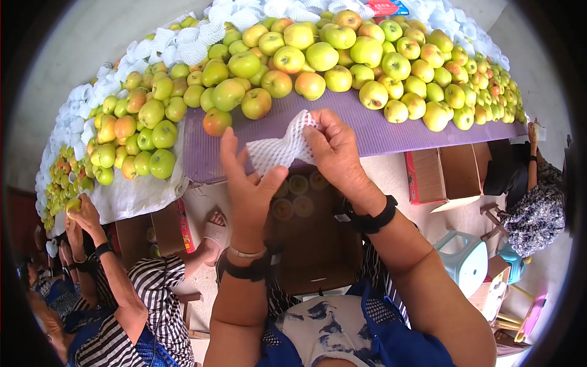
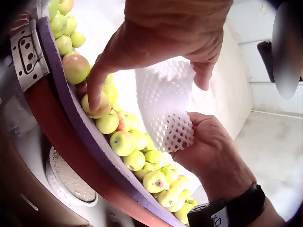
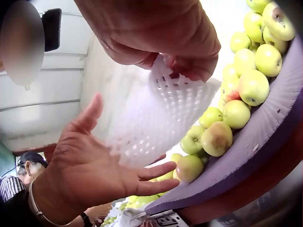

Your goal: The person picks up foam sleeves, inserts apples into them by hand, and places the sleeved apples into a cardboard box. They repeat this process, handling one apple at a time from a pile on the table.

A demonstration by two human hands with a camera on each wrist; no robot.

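Observation:
A white foam fruit net (image 1: pixel 281 147) hangs between the two hands, over the front of the purple tabletop. My right hand (image 1: pixel 336 147) pinches its upper end between thumb and fingers. At the net's other end my left hand (image 1: pixel 251 177) has its fingers spread and thumb out, the palm right beside the mesh. In the right wrist view the left hand (image 3: pixel 90 161) shows straight fingers, with the foam net (image 3: pixel 161 113) reaching down to its palm. Green-yellow apples (image 1: pixel 299 58), some blushed red, lie heaped just beyond both hands.
Purple corrugated sheet (image 1: pixel 342 116) covers the table edge. Below it, an open cardboard box (image 1: pixel 312 251) holding round items stands before the lap. More foam nets (image 1: pixel 165 43) lie behind the apples. Another person's hand (image 1: pixel 88 217) holds an apple at left; a blue stool (image 1: pixel 465 260) stands at right.

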